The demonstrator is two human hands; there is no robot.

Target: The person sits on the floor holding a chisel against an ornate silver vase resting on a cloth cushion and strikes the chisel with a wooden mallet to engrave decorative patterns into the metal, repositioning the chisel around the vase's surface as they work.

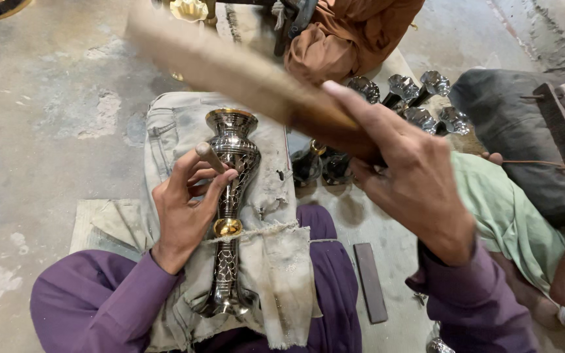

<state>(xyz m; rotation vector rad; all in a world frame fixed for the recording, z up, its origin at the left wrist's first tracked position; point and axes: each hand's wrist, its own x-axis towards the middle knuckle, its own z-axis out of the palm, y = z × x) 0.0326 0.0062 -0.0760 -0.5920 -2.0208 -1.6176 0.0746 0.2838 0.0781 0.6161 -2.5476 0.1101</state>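
Concrete floor (53,117), stained; worn denim cloth (276,196) under engraved vase (231,196).

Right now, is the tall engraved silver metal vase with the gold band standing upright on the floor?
No: the tall engraved silver metal vase lies along the worn denim cloth over the lap, with the left hand against it.
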